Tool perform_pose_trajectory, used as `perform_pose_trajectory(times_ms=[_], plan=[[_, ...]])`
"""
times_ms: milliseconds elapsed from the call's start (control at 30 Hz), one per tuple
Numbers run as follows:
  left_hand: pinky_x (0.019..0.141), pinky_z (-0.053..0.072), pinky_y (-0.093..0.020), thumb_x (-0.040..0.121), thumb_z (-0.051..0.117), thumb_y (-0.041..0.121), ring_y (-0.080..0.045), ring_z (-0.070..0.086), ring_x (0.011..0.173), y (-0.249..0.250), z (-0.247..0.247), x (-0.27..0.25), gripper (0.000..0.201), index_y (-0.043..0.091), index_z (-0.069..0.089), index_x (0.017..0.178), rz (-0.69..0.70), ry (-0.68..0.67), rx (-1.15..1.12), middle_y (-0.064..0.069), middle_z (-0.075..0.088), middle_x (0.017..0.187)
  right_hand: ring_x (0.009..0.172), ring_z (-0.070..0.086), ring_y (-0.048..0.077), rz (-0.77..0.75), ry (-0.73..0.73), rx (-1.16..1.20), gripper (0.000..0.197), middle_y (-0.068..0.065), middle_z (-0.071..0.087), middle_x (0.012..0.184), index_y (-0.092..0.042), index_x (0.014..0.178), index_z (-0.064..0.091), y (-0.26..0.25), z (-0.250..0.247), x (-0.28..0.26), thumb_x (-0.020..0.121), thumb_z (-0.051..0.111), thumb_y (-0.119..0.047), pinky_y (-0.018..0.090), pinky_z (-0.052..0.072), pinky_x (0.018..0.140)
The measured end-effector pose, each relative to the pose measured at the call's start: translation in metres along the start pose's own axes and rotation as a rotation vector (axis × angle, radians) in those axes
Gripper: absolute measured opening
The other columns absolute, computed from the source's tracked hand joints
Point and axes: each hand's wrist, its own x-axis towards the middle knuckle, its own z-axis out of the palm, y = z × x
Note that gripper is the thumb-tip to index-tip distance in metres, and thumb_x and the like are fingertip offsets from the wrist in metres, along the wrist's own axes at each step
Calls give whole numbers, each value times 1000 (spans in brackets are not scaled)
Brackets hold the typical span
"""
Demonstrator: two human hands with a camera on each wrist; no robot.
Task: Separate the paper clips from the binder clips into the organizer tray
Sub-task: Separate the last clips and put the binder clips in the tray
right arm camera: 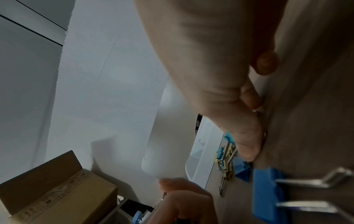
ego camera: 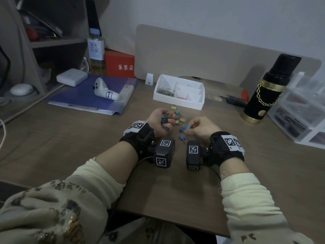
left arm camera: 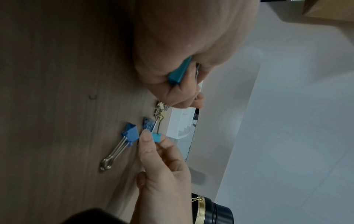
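Binder clip (ego camera: 188, 127) (teal), pinched, right hand (ego camera: 202, 130)

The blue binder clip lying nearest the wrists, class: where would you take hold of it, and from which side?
Probably pinch the blue binder clip by its body's two sloped faces, coming down from above. It lies flat and alone on the desk, wire handles folded together toward the person, so the wedge stands proud. The handles lie low, harder to pick.
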Motion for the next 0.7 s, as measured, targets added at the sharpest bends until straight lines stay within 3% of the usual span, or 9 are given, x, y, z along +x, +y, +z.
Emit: perform_pose_trajectory(times_ms=[100, 233, 367, 500, 633, 700], plan=[[25, 19, -11, 98, 35, 26, -10, 38, 29, 0, 0, 1, 32, 12, 45, 71, 4, 5, -1, -4, 53, 50, 74, 57, 18, -66, 41, -6, 14, 5, 62, 78, -12, 83, 65, -2, 1, 1, 79, 75, -21, 35, 50, 72], [25, 19, -11, 98, 35, 26, -10, 38, 29, -1, 1, 1, 33, 11, 45, 70, 4, 9, 9, -4, 52, 51, 59, 46, 10, -163, 225, 134, 12, 0, 54, 69, -15, 82, 64, -10, 1, 5, 80, 74, -20, 19, 39, 57], [26, 19, -11, 98, 34, 29, -10, 39, 30, -1, 2, 1, 33, 10, 49, 74, -8, 9, 30, -4, 52, 52, 63, 47, 9, -294, 350, 322, 16, 3, 55, 72, -4, 88, 66, -26, 4, 0, 81, 73, -16, 7, 38, 56], [27, 18, -11, 97, 32, 32, -9, 40, 32, -2, 1, 2, 36, 9, 51, 76, -42, -50, 77, -2, 51, 53, 58, 52, -4, -367, 328, 369, 12, -2, 56, 70, -2, 91, 66, -41, 12, -8, 81, 71, -6, 4, 41, 57], [27, 18, -10, 96, 34, 32, -7, 39, 33, -3, 4, -1, 36, 13, 57, 75, -49, -111, 126, 5, 44, 47, 62, 54, -2, -338, 207, 393, 16, -4, 56, 75, -1, 99, 66, -44, 19, -9, 83, 67, -1, 4, 43, 55], [26, 18, -11, 97, 35, 29, -6, 39, 32, -3, 4, -1, 34, 12, 54, 74, -34, -108, 109, 3, 46, 48, 62, 59, -2, -346, 207, 422, 15, -3, 61, 76, -2, 99, 68, -43, 19, -7, 85, 65, -2, 8, 47, 60]])
